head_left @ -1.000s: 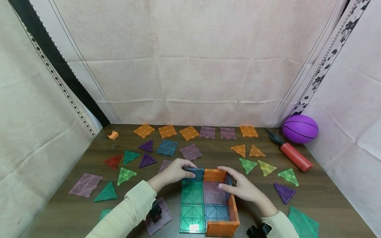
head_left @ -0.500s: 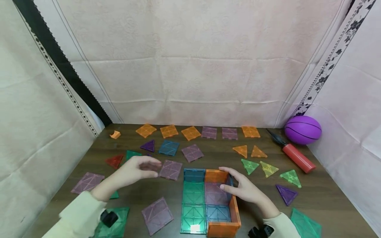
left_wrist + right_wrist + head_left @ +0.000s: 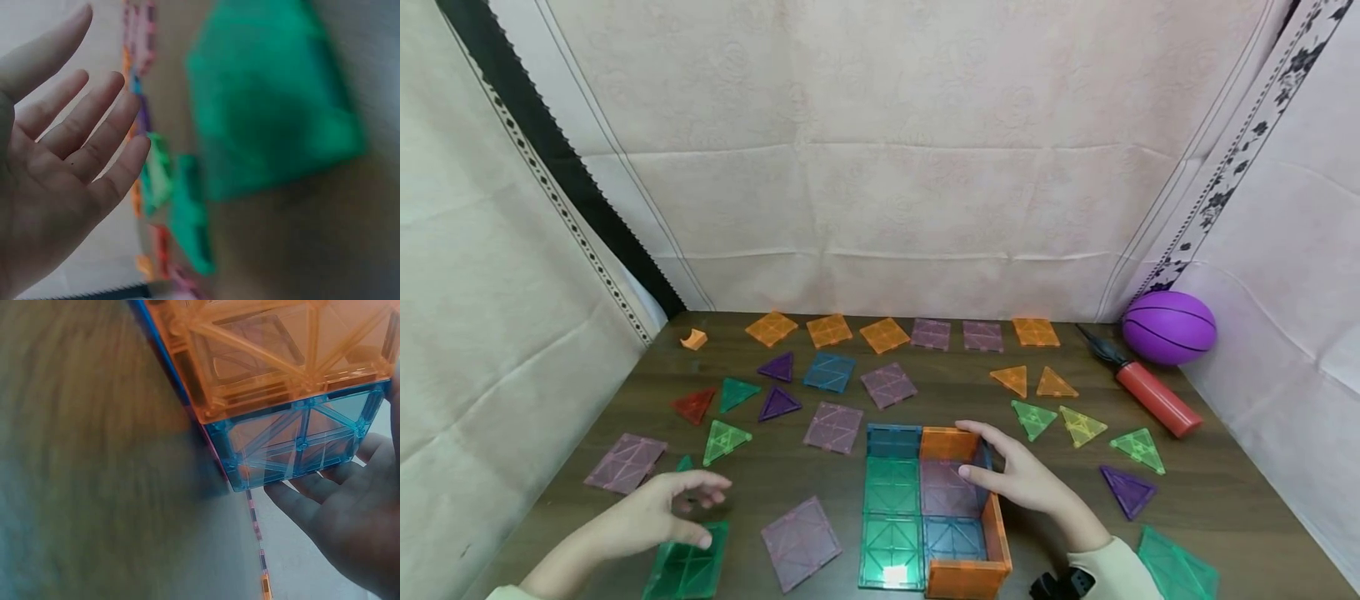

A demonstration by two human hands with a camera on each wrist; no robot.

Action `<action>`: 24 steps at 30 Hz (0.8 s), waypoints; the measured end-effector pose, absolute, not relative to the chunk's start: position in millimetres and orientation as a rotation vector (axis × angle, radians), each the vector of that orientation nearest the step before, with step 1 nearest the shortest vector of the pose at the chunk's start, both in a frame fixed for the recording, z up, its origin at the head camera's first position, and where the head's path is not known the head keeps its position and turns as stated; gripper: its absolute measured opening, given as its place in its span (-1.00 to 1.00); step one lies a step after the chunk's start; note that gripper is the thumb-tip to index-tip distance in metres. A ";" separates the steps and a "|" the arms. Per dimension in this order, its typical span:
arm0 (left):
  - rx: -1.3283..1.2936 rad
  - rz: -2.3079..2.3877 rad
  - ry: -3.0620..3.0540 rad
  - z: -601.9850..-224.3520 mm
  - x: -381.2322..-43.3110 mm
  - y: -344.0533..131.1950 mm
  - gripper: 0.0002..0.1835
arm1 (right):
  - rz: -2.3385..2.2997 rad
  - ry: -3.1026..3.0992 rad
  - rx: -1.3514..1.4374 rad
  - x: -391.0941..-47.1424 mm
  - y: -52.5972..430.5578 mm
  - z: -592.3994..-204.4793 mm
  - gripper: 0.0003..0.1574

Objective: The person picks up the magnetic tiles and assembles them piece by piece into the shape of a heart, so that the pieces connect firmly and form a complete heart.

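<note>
A partly walled box of magnetic tiles [image 3: 891, 487] stands in front of me, its floor green, purple and blue. My right hand [image 3: 1018, 475] grips the blue wall tile [image 3: 297, 444] at its far right corner, thumb over the inner side and fingers outside. An orange wall tile [image 3: 262, 356] stands beside that blue one in the right wrist view. My left hand [image 3: 651, 517] hangs with fingers loosely spread over a large green tile piece [image 3: 703, 571], which it partly covers. In the left wrist view the palm holds nothing, and the green piece is blurred.
Loose tiles lie round the box: a purple square [image 3: 801, 546] at its left, a green triangle [image 3: 726, 442] farther left, and a row of orange and purple squares along the back. A purple ball [image 3: 1168, 327] and a red hand pump [image 3: 1157, 398] lie at the right.
My left hand has let go of the box's far left wall and moved left and nearer, over the green piece. The right hand has kept its hold.
</note>
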State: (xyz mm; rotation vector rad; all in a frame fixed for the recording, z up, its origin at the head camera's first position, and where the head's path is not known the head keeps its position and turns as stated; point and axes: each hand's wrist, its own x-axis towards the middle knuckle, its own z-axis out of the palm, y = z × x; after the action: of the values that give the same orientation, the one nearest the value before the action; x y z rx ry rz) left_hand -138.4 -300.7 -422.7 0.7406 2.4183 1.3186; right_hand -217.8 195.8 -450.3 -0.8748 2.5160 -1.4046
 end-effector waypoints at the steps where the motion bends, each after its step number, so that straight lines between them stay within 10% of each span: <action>1: 0.736 1.330 2.394 -427.6 -136.0 -304.9 -0.40 | -1.402 2.514 -0.873 -217.8 195.7 -450.1 -0.26; 24: 0.783 0.941 2.682 -460.0 -113.0 -318.3 -0.12 | -1.398 2.536 -0.884 -217.8 196.2 -451.2 -0.27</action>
State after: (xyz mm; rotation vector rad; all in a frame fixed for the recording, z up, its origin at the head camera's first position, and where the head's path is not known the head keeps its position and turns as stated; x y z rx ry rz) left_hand -113.0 -318.3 -460.0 0.7828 2.6822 0.9410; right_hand -217.8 196.2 -451.2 -0.8842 2.5361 -1.3983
